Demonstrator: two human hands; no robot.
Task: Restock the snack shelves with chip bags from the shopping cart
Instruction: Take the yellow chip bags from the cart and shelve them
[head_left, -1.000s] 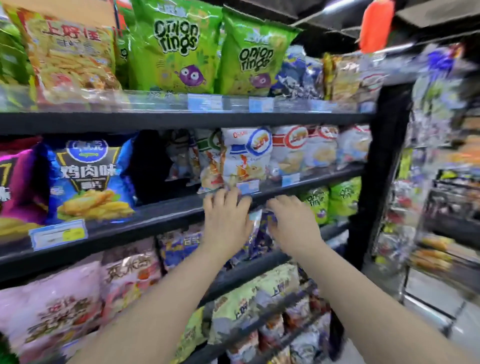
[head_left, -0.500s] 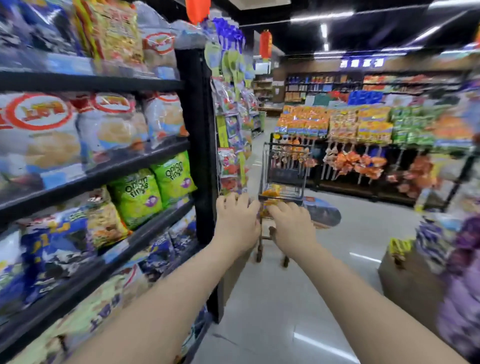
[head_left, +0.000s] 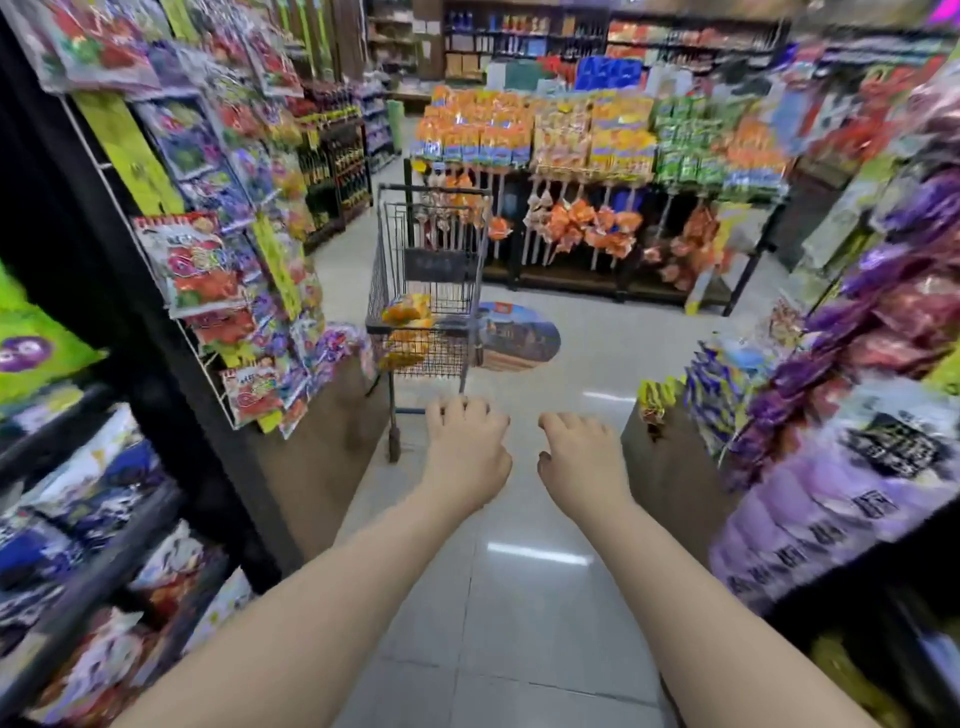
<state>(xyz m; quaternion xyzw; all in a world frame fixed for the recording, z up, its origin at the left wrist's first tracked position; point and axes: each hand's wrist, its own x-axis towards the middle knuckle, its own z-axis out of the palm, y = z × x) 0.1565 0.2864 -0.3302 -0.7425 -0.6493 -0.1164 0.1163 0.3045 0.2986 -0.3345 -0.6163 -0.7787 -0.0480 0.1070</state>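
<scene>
Ahead, shopping cart (head_left: 426, 291) lengthwise away, chip bags (head_left: 408, 317) inside; left hand (head_left: 467, 452), right hand (head_left: 582, 462) empty, fingers (head_left: 460, 408) loosely curled.

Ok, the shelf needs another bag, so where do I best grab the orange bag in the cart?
Probably grip the orange bag by its top edge, reaching down from above over the near rim of the cart. Its top shows above that rim, while wire walls close off its sides.

A supermarket: black metal shelves (head_left: 98, 566) crammed with colourful snack packets (head_left: 202, 265), and a grey wire shopping cart (head_left: 434, 358) on a glossy pale tiled floor (head_left: 519, 613).
</scene>
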